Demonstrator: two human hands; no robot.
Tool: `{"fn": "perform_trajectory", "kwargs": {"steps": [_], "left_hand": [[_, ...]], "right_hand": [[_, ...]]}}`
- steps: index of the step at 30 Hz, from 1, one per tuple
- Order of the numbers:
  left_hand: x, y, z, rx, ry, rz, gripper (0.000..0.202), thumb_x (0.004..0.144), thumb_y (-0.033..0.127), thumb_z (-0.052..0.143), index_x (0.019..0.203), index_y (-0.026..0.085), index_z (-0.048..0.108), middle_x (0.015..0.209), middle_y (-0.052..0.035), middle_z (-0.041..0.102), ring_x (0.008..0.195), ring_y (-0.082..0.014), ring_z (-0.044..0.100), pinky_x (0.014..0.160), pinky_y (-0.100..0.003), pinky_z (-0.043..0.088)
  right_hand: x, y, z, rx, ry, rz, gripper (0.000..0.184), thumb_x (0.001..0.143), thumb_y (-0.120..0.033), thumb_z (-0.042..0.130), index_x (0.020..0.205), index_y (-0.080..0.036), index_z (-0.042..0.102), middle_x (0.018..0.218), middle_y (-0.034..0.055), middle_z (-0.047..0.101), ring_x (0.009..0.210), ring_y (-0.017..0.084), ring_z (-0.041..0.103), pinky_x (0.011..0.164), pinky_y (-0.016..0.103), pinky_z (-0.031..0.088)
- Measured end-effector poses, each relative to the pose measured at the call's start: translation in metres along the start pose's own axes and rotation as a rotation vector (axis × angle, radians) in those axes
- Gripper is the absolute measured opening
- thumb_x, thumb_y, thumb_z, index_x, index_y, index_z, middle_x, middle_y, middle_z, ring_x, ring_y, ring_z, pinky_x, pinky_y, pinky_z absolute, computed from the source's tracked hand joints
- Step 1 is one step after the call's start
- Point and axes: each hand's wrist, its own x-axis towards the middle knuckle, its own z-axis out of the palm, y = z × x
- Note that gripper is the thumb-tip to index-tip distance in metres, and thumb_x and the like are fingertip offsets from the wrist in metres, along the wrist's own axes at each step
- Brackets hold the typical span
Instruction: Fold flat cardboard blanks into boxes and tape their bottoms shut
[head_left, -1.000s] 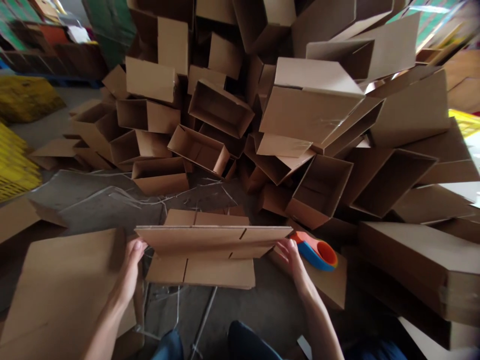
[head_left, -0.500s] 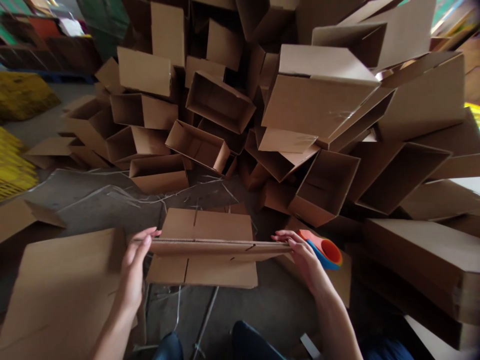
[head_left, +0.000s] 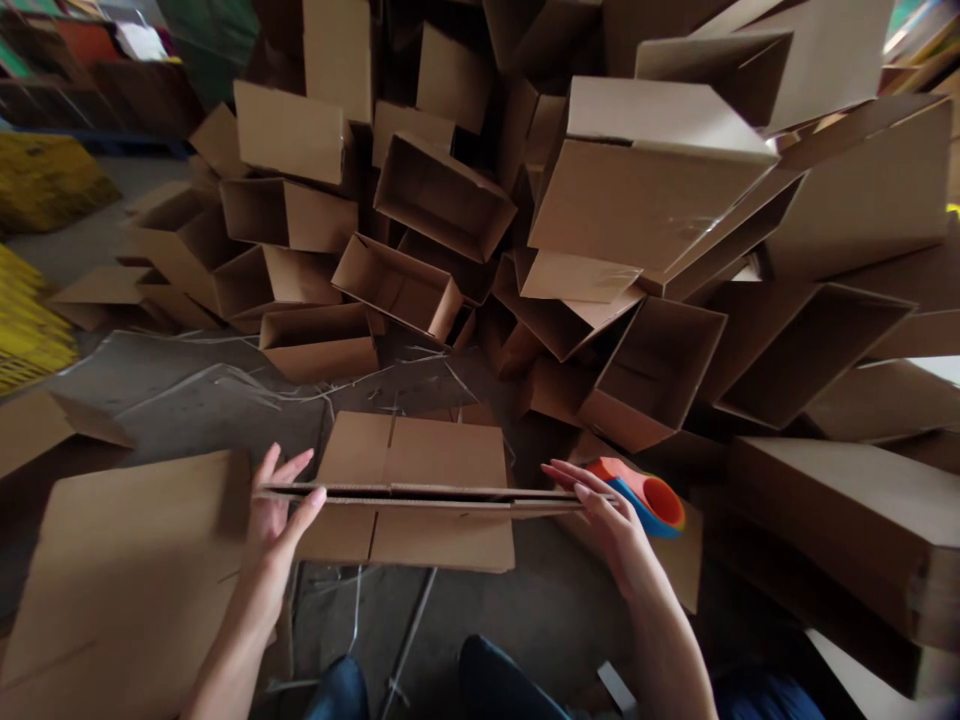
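Note:
A flattened cardboard box (head_left: 442,497) is held edge-up between my two hands, with a thin dark gap along its top edge. My left hand (head_left: 279,510) grips its left end, thumb on the near side and fingers behind. At the right end my right hand (head_left: 600,500) pinches the board between thumb and fingers. Beneath it lie more flat cardboard boxes (head_left: 450,450) with slotted flaps. Just beyond my right hand sits an orange and blue tape dispenser (head_left: 645,500), partly hidden by that hand.
A large heap of opened cardboard boxes (head_left: 442,195) fills the far side. Flat cardboard (head_left: 127,570) lies at the left, and a long box (head_left: 840,520) stands at the right. White strapping (head_left: 232,380) trails over the floor. Yellow crates (head_left: 34,320) stand at the far left.
The held box has tipped slightly, and a gap between its layers now shows along the top. My left thumb has shifted right onto its near side, with the fingers spread behind.

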Motion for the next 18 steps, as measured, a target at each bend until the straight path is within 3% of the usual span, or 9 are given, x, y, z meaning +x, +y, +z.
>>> {"fn": "perform_trajectory", "kwargs": {"steps": [6,14,18], "left_hand": [[-0.007,0.012,0.0,-0.009,-0.023,-0.045,0.095,0.073,0.045,0.077,0.156,0.026,0.034,0.146,-0.0149,0.057,0.141,-0.0343,0.047,0.118,-0.057,0.032],[-0.014,0.014,-0.004,-0.02,-0.048,-0.062,0.099,0.071,0.046,0.076,0.157,0.03,0.031,0.152,-0.0134,0.053,0.144,-0.0355,0.043,0.119,-0.059,0.03],[-0.031,0.031,0.006,-0.03,-0.1,-0.054,0.098,0.07,0.049,0.077,0.157,0.035,0.034,0.156,-0.0063,0.049,0.146,-0.0341,0.04,0.123,-0.052,0.026]], "right_hand": [[-0.005,-0.01,0.006,0.108,0.034,0.023,0.052,0.075,-0.058,0.076,0.117,-0.028,0.076,0.127,0.009,0.073,0.138,0.036,0.05,0.121,0.055,0.025],[-0.005,-0.009,0.005,0.065,0.073,-0.001,0.05,0.074,-0.062,0.077,0.109,-0.026,0.079,0.129,0.0088,0.072,0.14,0.036,0.049,0.122,0.053,0.027],[-0.005,-0.01,0.027,0.122,0.129,-0.029,0.054,0.078,-0.063,0.074,0.119,-0.03,0.075,0.13,0.0052,0.071,0.138,0.037,0.05,0.119,0.056,0.033]]}}
